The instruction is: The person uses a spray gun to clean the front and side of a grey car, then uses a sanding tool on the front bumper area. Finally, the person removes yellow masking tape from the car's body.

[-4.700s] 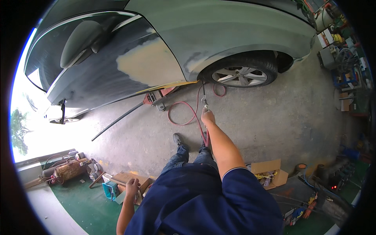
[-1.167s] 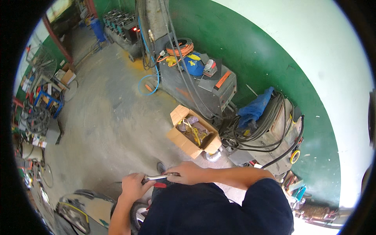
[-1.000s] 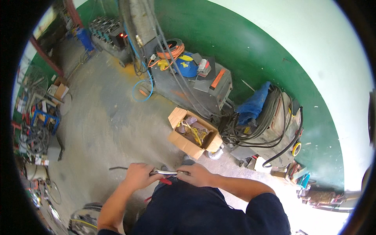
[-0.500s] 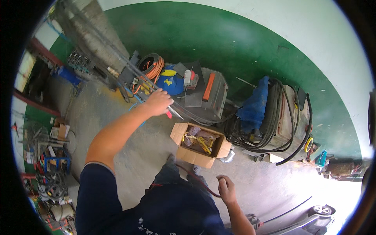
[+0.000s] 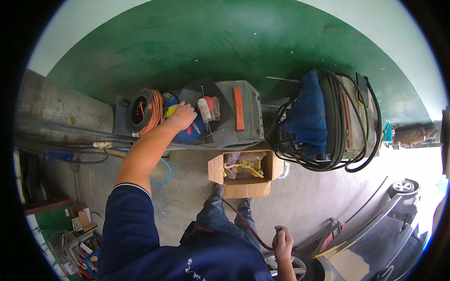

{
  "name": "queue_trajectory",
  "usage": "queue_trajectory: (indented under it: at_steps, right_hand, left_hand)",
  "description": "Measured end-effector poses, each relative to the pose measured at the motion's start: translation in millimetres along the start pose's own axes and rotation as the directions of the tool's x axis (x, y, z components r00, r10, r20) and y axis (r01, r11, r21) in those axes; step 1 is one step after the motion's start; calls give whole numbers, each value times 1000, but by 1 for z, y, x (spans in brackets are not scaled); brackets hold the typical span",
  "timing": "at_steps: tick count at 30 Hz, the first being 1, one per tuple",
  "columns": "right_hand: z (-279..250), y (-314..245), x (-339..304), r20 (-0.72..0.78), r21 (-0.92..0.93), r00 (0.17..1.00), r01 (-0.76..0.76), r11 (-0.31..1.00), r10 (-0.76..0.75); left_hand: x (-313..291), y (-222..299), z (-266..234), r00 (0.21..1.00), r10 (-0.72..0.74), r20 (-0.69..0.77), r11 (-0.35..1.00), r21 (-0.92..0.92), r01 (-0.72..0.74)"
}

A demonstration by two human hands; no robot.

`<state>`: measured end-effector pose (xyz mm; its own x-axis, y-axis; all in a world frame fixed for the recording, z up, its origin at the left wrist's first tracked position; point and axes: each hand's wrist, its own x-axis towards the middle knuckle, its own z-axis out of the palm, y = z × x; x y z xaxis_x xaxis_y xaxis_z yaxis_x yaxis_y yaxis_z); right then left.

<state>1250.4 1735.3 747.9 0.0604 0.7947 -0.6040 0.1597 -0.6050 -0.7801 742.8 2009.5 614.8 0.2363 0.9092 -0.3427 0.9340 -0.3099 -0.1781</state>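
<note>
My left hand point(image 5: 183, 115) reaches over a blue rounded object point(image 5: 186, 136) with yellow patches, among things on a grey case point(image 5: 251, 100). Its fingers are curled on a small silver-and-red tool point(image 5: 195, 127), whose kind I cannot make out. A grey-and-red handheld power tool point(image 5: 205, 108) lies just right of this hand. My right hand point(image 5: 282, 241) is low on the right, closed round the end of a dark red hose point(image 5: 243, 218). The hose runs across in front of my legs. A small dark tip shows at the fingers.
An open cardboard box point(image 5: 246, 189) with yellow straps stands before my feet. An orange cable reel point(image 5: 146, 112) is left of the case. An orange bar point(image 5: 238, 108) lies on the case. Black cables point(image 5: 335, 140) and blue cloth point(image 5: 307, 114) hang at right; a car part point(image 5: 370, 243) is lower right.
My view has turned left and levelled against the wall. My left hand has moved with the tool from the case's front edge to the blue object. My right hand still holds the hose.
</note>
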Motion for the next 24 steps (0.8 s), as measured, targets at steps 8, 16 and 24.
queue_trajectory:
  at_steps: [8,16,24]
  right_hand:
    - [25,-3,-13,-134,32,991,-13,999,17]
    - [23,11,-19,-191,70,981,39,997,-24]
    - [2,-21,7,-158,-103,948,262,959,-276]
  left_hand:
    - [28,-5,-22,942,53,-332,998,-26,-65]
    - [28,-21,-40,922,322,-214,940,-46,-339]
    - [-49,74,-207,783,364,-504,812,-240,-532]
